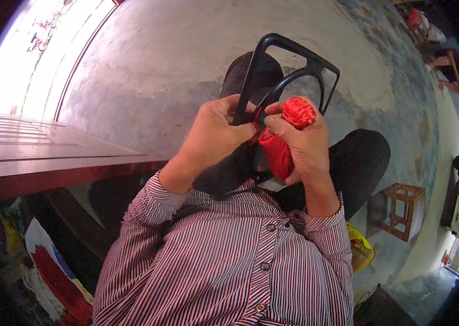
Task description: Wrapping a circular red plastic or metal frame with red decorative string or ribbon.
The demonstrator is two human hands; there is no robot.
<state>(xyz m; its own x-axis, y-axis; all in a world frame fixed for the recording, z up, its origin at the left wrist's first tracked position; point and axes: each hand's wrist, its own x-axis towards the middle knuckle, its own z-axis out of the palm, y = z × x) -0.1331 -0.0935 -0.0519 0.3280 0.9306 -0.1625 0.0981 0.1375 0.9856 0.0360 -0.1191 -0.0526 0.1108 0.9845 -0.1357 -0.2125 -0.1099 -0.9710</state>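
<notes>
One black frame (294, 60) stood upright between the two hands, and one bundle of red cord (286, 136) hung with it. The left hand (216, 133) was closed on the frame's left bar, its thumb and fingers pinching the bar just where a strand of cord met it. The right hand (303, 144) was curled around the cord, the wound end showing above its fingers and the rest running down behind its palm; its thumb tip pressed toward the left hand's, the two nearly touching. The frame had one curved crossbar and rounded corners, and its top edge rose well clear of both hands.

Two dark knees (362, 157) lay under and behind the hands, one hidden mostly by the frame. Bare concrete floor (159, 65) spread beyond the hands, open on the far side and to their left. A red wooden board (45, 157) ran along the left, its edge near the left elbow. To the right of the right hand, well apart, stood one small wooden stool (400, 212). One yellow bag (361, 247) sat just beside the right sleeve. Both sleeves were of a striped shirt (229, 255). Far off to the upper right another person (447, 60) sat on the floor.
</notes>
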